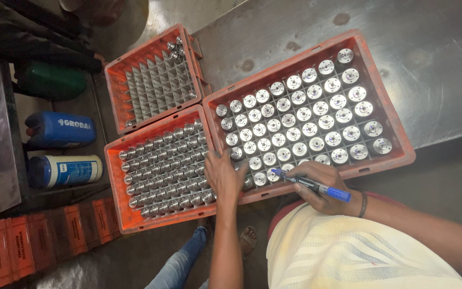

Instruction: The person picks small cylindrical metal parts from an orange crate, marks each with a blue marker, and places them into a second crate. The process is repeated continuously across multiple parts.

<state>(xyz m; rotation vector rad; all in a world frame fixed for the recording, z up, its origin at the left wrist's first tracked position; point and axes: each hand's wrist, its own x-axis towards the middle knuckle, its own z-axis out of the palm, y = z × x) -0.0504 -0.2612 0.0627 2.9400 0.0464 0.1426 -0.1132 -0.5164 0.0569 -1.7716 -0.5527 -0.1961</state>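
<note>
My right hand [324,187] grips a blue marker pen [311,183] whose tip rests on a round metal part near the front edge of the large orange crate [397,120]. That crate has a grid of cells filled with several shiny round metal parts [306,115]. My left hand [224,175] lies flat, fingers spread, over the seam between this crate and a second orange crate [114,184], touching the parts in the near corner. The second crate is also full of metal cylinders [167,166].
A third orange crate [114,91] behind holds a mostly bare grid with a few parts at its far corner. The crates sit against a grey metal table [429,64]. Blue, white and green canisters [62,128] lie at the left. Stacked orange crates [38,241] stand below.
</note>
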